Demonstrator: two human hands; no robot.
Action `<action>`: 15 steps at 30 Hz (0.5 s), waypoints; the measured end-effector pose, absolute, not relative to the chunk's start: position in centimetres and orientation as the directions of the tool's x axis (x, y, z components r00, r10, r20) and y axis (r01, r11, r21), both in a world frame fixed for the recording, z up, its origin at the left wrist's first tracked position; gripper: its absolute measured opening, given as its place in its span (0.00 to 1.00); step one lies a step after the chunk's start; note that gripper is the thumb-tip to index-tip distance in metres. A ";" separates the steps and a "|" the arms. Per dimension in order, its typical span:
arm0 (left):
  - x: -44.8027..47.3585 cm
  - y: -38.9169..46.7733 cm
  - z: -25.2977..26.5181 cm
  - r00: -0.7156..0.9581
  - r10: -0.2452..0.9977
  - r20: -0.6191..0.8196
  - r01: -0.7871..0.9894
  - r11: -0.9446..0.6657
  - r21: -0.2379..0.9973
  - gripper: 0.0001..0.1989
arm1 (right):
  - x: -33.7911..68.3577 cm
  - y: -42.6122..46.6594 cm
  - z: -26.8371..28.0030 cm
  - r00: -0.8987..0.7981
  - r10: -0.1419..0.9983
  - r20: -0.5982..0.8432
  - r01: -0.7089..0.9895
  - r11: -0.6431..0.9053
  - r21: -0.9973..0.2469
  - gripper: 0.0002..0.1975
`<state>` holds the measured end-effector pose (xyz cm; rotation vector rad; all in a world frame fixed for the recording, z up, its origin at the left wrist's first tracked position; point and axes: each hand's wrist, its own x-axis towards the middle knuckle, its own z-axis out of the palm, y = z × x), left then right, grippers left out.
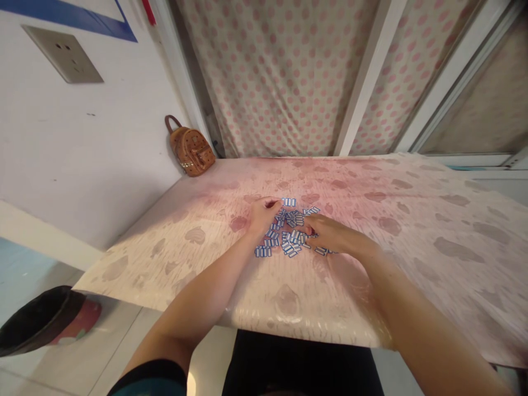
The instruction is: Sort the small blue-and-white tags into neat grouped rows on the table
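"What does your head view give you?"
"Small blue-and-white pieces (292, 240), loosely heaped on the table (206, 280). My left hand (259, 214) curls at their far-left edge; my right hand (333, 234) bends over their right side. I can't tell whether either pinches one."
"Any containers?"
"A brown backpack (192, 151) against the wall (103, 132), contents hidden, and a bin (76, 324) on the floor (119, 341), its inside too dark to read."

The teal sleeve (152, 387) has black trim (159, 369).
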<state>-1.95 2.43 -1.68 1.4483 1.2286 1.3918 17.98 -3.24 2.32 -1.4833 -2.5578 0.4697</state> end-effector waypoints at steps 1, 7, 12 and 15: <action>-2.0 2.4 -1.7 -0.064 0.966 0.249 0.125 -0.240 0.963 0.05 | 17.9 -3.2 2.3 -0.506 0.862 -0.028 0.814 0.466 -0.346 0.10; -2.0 2.2 -1.5 -0.069 0.969 0.237 0.102 -0.229 0.968 0.05 | 17.7 -2.7 1.7 -0.484 0.874 0.042 0.782 0.454 -0.426 0.07; -2.0 2.1 -1.4 -0.070 0.969 0.237 0.132 -0.227 0.965 0.06 | 17.8 -2.3 1.8 -0.354 0.934 0.055 0.760 0.321 -0.566 0.08; -1.9 2.3 -1.6 -0.060 0.967 0.248 0.139 -0.238 0.961 0.07 | 17.8 -1.9 1.6 -0.292 0.954 0.073 0.738 0.273 -0.617 0.02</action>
